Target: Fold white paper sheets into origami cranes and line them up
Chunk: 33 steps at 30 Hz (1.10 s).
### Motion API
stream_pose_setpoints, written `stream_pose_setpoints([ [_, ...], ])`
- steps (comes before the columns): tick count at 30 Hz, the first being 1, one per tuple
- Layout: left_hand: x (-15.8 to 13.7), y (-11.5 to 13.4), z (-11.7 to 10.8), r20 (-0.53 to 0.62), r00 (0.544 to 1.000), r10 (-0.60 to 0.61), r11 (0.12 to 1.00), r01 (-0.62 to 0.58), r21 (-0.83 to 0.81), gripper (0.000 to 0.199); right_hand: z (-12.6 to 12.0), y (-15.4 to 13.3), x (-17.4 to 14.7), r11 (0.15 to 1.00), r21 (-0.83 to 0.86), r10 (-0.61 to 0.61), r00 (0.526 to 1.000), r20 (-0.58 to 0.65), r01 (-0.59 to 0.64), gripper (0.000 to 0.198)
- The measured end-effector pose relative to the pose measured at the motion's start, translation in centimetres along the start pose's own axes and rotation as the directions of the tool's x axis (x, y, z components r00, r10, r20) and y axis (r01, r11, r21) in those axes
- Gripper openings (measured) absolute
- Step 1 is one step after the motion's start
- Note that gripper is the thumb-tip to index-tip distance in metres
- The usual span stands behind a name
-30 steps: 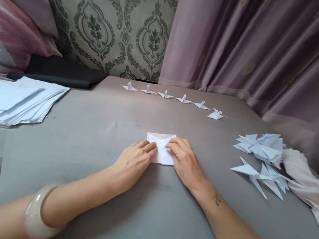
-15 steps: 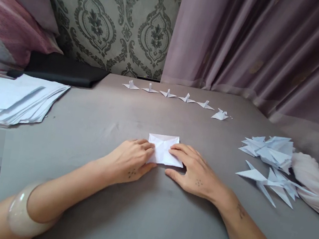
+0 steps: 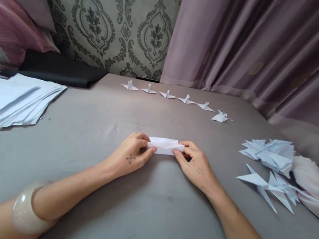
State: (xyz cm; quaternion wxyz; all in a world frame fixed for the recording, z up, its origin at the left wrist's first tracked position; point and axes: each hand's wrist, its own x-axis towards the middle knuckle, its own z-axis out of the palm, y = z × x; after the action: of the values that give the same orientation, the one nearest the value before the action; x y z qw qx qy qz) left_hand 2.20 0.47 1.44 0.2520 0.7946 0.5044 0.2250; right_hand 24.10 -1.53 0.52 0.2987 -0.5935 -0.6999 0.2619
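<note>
A small folded white paper (image 3: 165, 146) sits at the centre of the frame, pinched at its left end between the thumb and bent fingers of the left hand (image 3: 132, 153) and at its right end by the right hand (image 3: 196, 163) likewise. Around it spreads a grey surface (image 3: 145, 220), with paper birds (image 3: 186, 99) at upper centre, patterned wallpaper (image 3: 125, 23) behind and purple curtains (image 3: 226, 42) upper right.

No text, label or number can be read; small dark dots (image 3: 130, 158) mark the left hand (image 3: 131, 152) and right hand (image 3: 196, 164).
</note>
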Motion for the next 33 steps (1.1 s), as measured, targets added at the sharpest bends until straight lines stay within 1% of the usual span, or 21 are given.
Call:
stream_pose_setpoints([
  [2, 0.2, -0.1, 0.3, -0.039, 0.997, -0.063, 0.998, 0.063, -0.01, 0.038, 0.2, 0.0, 0.3, 0.999, -0.019, 0.026, 0.999, -0.047, -0.027, 0.031],
  [4, 0.3, -0.2, 0.6, -0.077, 0.993, -0.086, 0.996, 0.086, -0.004, 0.035, 0.6, -0.1, 0.5, 0.997, -0.054, 0.052, 0.993, -0.102, -0.058, 0.032],
  [9, 0.6, -0.8, 1.2, -0.127, 0.989, -0.072, 0.996, 0.077, 0.037, 0.03, 1.2, -0.1, 0.7, 0.99, -0.105, 0.078, 0.979, -0.189, -0.099, 0.028],
  [14, 0.6, -1.5, 1.5, -0.133, 0.99, -0.039, 0.996, 0.05, 0.079, 0.028, 1.4, 0.2, 0.8, 0.985, -0.135, 0.08, 0.973, -0.215, -0.11, 0.023],
  [16, 0.4, -1.7, 1.4, -0.157, 0.987, 0.017, 0.991, 0.004, 0.133, 0.021, 1.4, 0.3, 0.8, 0.983, -0.141, 0.082, 0.97, -0.23, -0.116, 0.019],
  [18, 0.3, -1.6, 1.2, -0.165, 0.978, 0.131, 0.969, -0.091, 0.228, 0.017, 1.4, 0.2, 0.7, 0.983, -0.149, 0.064, 0.968, -0.245, -0.103, 0.015],
  [19, 0.3, -1.4, 1.1, -0.143, 0.969, 0.199, 0.948, -0.154, 0.279, 0.018, 1.4, 0.2, 0.7, 0.984, -0.163, 0.026, 0.97, -0.24, -0.067, 0.011],
  [20, 0.4, -1.2, 0.9, -0.087, 0.959, 0.27, 0.92, -0.23, 0.318, 0.02, 1.4, 0.2, 0.6, 0.982, -0.186, -0.035, 0.974, -0.225, -0.008, 0.008],
  [21, 0.4, -0.9, 0.8, -0.01, 0.944, 0.331, 0.89, -0.309, 0.336, 0.023, 1.5, 0.1, 0.6, 0.974, -0.215, -0.114, 0.974, -0.195, 0.071, 0.009],
  [23, 0.4, -0.5, 0.7, 0.149, 0.898, 0.415, 0.842, -0.441, 0.311, 0.03, 1.6, 0.1, 0.4, 0.932, -0.27, -0.276, 0.957, -0.094, 0.242, 0.028],
  [24, 0.4, -0.3, 0.7, 0.203, 0.875, 0.439, 0.828, -0.482, 0.287, 0.032, 1.6, 0.1, 0.3, 0.905, -0.287, -0.337, 0.941, -0.032, 0.314, 0.038],
  [25, 0.3, -0.3, 0.7, 0.234, 0.86, 0.454, 0.819, -0.506, 0.272, 0.034, 1.6, 0.1, 0.3, 0.882, -0.295, -0.376, 0.926, 0.028, 0.367, 0.046],
  [27, 0.0, -0.4, 0.7, 0.233, 0.86, 0.454, 0.814, -0.506, 0.285, 0.04, 1.6, -0.1, 0.1, 0.854, -0.301, -0.404, 0.906, 0.128, 0.424, 0.055],
  [29, -0.3, -0.8, 0.8, 0.236, 0.869, 0.436, 0.808, -0.493, 0.322, 0.048, 1.5, -0.3, -0.1, 0.844, -0.323, -0.385, 0.903, 0.188, 0.428, 0.056],
  [31, -0.6, -1.4, 0.9, 0.238, 0.885, 0.4, 0.805, -0.463, 0.371, 0.051, 1.3, -0.6, -0.3, 0.845, -0.357, -0.342, 0.916, 0.211, 0.398, 0.056],
  [33, -0.9, -2.0, 1.1, 0.221, 0.898, 0.381, 0.799, -0.44, 0.41, 0.051, 1.3, -0.9, -0.4, 0.847, -0.386, -0.305, 0.929, 0.209, 0.365, 0.056],
])
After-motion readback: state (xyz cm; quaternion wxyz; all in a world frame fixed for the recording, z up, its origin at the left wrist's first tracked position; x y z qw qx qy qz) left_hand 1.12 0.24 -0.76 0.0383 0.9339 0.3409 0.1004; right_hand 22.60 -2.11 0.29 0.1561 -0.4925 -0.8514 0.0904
